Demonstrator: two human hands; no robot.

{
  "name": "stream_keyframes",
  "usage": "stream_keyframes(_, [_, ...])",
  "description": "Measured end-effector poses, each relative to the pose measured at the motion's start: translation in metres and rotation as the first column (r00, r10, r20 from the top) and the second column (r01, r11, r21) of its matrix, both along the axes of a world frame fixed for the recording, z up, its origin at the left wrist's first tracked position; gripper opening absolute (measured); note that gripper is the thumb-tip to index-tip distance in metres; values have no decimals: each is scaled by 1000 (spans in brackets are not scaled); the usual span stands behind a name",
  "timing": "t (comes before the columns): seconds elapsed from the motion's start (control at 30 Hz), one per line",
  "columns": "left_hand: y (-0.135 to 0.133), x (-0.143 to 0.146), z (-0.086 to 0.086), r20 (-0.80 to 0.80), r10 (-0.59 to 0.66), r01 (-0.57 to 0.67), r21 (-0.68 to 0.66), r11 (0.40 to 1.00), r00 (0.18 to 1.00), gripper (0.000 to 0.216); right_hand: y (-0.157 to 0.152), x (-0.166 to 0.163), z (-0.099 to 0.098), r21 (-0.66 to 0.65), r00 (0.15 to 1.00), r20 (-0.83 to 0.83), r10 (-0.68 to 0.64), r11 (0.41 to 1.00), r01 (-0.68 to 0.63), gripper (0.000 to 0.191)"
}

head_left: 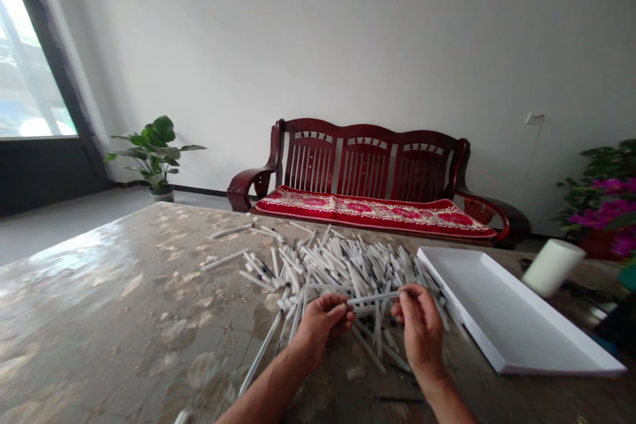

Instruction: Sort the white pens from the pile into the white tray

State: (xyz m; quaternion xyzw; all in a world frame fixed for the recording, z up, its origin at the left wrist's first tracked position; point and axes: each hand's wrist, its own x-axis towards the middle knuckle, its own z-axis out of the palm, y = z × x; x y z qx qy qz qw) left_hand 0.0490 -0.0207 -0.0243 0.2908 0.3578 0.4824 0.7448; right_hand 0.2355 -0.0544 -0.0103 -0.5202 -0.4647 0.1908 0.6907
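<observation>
A slim, whitish pen stretches level between my two hands, above the near side of a pile. Its left end is pinched in the fingertips of my left hand. At the other end, the thumb and fingers of my right hand close on it. Behind and under both hands spreads a loose heap of white pens, some with dark tips or dark parts, lying in all directions. A single pen lies slantwise to the left of my left forearm.
A shallow white box lid or tray sits right of the pile, with a white cylinder behind it. The patterned tabletop extends left. Beyond stand a dark red wooden bench, a potted plant and purple flowers.
</observation>
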Motion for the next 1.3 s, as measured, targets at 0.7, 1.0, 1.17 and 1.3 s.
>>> stream_keyframes(0.7, [4,-10,13,-82,208,-203,73,977,975,39,18,25,5,-27,932,-318,-172,985,173,24])
stream_keyframes(1.0, [6,-17,5,-461,468,-124,600,790,754,25,33,63,-6,-69,856,-387,-342,937,342,31])
stream_keyframes(1.17, [-21,-9,21,-650,481,532,759,376,588,20,32,52,-6,-61,887,-344,-307,950,306,30])
stream_keyframes(1.3, [-44,6,21,-782,301,823,568,-17,546,35,29,38,-8,-27,932,-272,-239,970,240,30])
